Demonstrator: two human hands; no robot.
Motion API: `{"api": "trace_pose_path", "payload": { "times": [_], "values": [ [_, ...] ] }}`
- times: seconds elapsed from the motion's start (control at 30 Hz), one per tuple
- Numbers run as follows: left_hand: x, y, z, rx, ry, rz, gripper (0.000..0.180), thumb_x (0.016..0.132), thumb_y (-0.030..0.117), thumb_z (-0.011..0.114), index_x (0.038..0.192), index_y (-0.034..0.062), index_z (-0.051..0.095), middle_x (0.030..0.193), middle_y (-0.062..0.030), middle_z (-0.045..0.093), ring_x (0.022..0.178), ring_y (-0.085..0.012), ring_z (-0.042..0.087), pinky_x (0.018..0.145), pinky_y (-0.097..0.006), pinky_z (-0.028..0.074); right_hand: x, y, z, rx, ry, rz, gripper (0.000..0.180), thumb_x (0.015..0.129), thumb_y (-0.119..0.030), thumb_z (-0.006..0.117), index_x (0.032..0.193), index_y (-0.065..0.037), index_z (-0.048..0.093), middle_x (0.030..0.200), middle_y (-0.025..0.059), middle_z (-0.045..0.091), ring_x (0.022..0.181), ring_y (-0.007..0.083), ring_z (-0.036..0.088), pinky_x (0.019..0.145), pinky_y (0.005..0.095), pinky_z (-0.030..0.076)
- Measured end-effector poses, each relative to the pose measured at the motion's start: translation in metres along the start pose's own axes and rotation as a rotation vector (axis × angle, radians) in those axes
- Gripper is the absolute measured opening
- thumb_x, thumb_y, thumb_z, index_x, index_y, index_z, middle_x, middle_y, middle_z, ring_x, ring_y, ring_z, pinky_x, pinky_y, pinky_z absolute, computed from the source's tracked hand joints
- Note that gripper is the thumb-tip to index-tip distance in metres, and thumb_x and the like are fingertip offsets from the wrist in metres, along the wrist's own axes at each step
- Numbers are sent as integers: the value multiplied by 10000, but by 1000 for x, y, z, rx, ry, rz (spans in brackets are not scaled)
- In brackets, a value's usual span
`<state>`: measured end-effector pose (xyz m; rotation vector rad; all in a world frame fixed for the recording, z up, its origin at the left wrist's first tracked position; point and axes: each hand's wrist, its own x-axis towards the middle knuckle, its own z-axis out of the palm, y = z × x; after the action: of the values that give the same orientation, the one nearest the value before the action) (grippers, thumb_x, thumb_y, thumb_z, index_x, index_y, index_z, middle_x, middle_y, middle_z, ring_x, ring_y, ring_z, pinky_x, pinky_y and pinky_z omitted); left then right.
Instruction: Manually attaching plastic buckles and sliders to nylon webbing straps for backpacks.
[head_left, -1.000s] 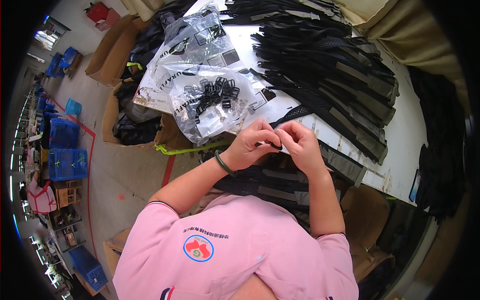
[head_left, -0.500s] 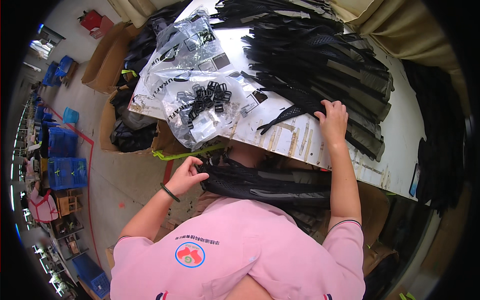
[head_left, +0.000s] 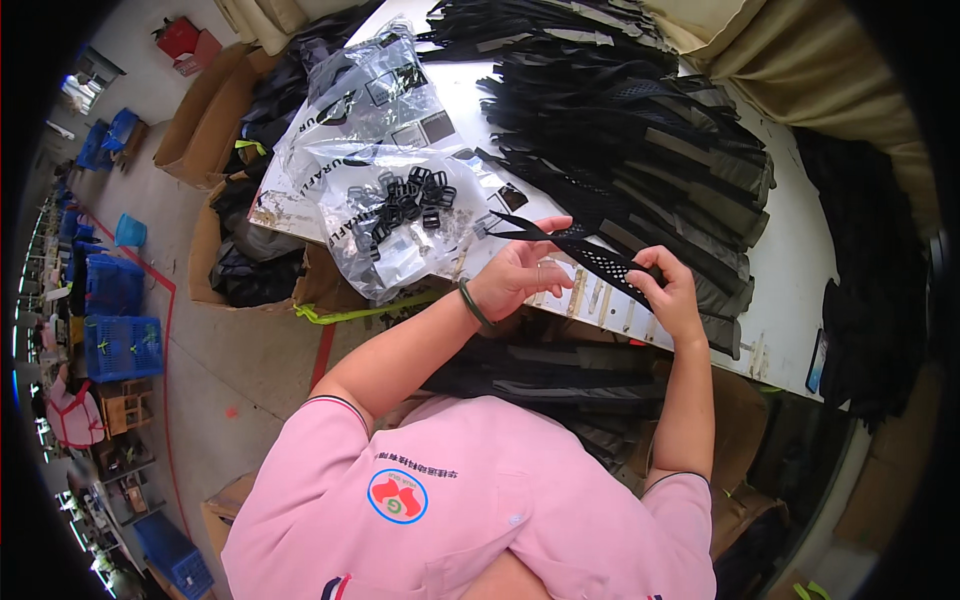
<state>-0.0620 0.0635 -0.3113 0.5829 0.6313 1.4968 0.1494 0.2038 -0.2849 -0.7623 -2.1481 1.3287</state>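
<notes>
A black mesh strap [head_left: 608, 264] with a narrow tail is lifted just above the near edge of the white table. My right hand [head_left: 668, 292] pinches its wider part between thumb and fingers. Beneath the narrow tail, my left hand [head_left: 525, 268] is held with its fingers apart, the index finger against or just behind the strap. Black plastic buckles [head_left: 405, 205] lie heaped on a clear plastic bag [head_left: 365, 150] to the left. Just beyond my hands, many similar black pieces [head_left: 640, 150] are layered in a fan. More black strap pieces [head_left: 560, 378] rest across my lap.
The white table [head_left: 790, 300] has worn tape along its near edge. Open cardboard boxes [head_left: 205, 120] with black material stand to its left. Black fabric [head_left: 865, 280] and a phone [head_left: 817, 362] lie at the right edge. Blue crates [head_left: 125, 345] stand across the floor.
My left hand has left the pieces on my lap and moved up and right to the table edge. My right hand has drawn a strap off the fanned pile toward me.
</notes>
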Motion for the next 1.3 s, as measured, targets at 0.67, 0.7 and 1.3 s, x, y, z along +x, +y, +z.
{"api": "trace_pose_path", "payload": {
  "times": [0.67, 0.7, 1.3],
  "values": [
    [-47, 51, -72, 1218, 634, 299, 195, 813, 170, 718, 911, 35, 616, 808, -36, 595, 659, -110, 556, 591, -258, 466, 18, 3, 143, 151, -171, 52, 164, 850, -91, 622, 995, -15, 630, 802, 145, 640, 704, 292, 614, 642, 323, 484],
    [-52, 62, -89, 1385, 649, 309, 240, 795, 201, 728, 923, 30, 619, 822, -57, 577, 684, -156, 553, 627, -284, 467, 16, 3, 145, 115, -145, 54, 142, 850, -97, 625, 963, -13, 645, 794, 138, 634, 699, 280, 609, 638, 321, 477],
    [-43, 69, -118, 1967, 521, 128, 236, 793, 136, 645, 981, 9, 582, 889, -145, 633, 820, -320, 637, 724, -402, 525, 9, -8, 140, 83, -201, 91, 155, 806, -99, 669, 933, -11, 683, 795, 69, 667, 692, 135, 609, 635, 280, 479]
  ]
}}
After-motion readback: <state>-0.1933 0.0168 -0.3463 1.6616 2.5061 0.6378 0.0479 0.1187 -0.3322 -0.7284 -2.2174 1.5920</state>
